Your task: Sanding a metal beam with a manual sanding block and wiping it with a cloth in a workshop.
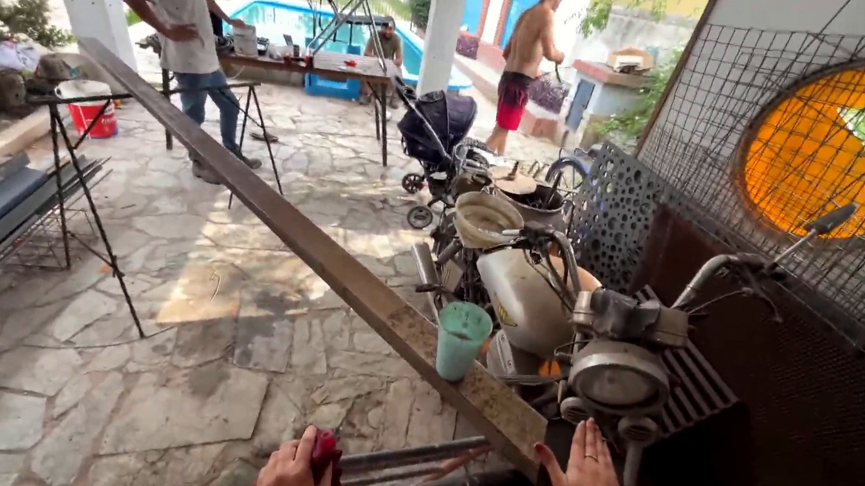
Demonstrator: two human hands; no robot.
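Flagstone paving (195,359) spreads under a roofed patio, with a blue pool (286,19) far off at twelve o'clock. Your left hand (290,475), at six o'clock, is closed around a red rag (327,457) and sits just beside two dark metal tubes (409,467) that lie crosswise below. Your right hand (583,477), at about five o'clock, lies flat with fingers spread wide on the near end of a long rusty steel bar (350,278); nothing is gripped in it. That bar runs diagonally from your right hand up toward ten o'clock. A teal plastic cup (462,340) stands just behind the bar, near the centre. At three o'clock an old moped (549,300) leans against wire mesh panels (761,103), its round headlamp (619,378) just above your right hand. A person in a grey shirt (182,8) stands at a workbench (303,65) at eleven o'clock; another in red shorts (514,88) stands at one o'clock behind a dark pram (440,123).
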